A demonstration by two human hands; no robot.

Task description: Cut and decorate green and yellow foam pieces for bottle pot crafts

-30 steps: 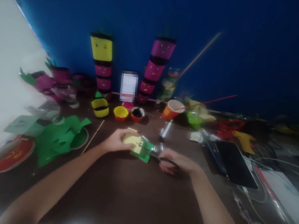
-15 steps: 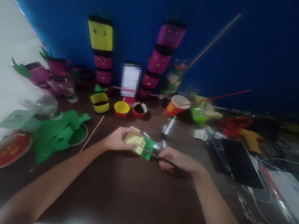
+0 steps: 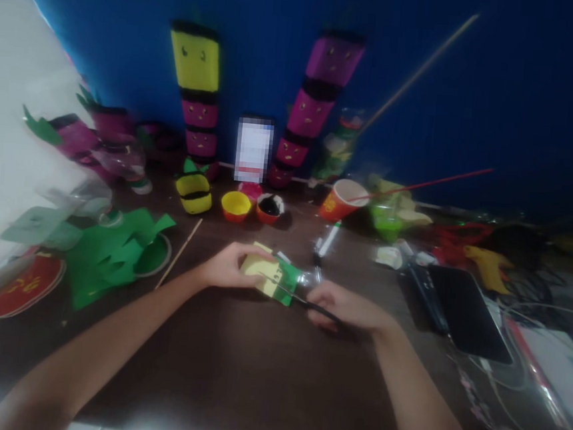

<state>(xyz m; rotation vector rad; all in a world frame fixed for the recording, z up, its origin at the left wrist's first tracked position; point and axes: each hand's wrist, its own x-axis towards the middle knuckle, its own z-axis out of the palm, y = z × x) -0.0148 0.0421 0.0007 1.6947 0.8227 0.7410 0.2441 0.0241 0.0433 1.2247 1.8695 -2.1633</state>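
Near the middle of the table, my left hand (image 3: 229, 265) is closed on a small yellow and green painted piece (image 3: 285, 278) with small dark marks on it. Something clear and shiny (image 3: 308, 277) shows at its right end; I cannot tell whether it is joined on. My right hand (image 3: 336, 305) is wrapped round a pair of scissors (image 3: 303, 301) with dark handles. Their thin blades point left and lie across the front of the painted piece. Blur hides whether the blades are cutting into it.
Behind my hands stand yellow (image 3: 236, 205) and black (image 3: 270, 207) paint cups and a phone (image 3: 253, 148). Painted face stacks (image 3: 310, 113) lean at the blue wall. An orange cup (image 3: 342, 200) holds a red stick. Green sheet (image 3: 107, 253) lies left; a tablet (image 3: 469, 311) and cables lie right.
The whole view has shifted slightly, with most things appearing a little higher and further right. Both hands keep their grip, and the scissors still lie across the painted piece.
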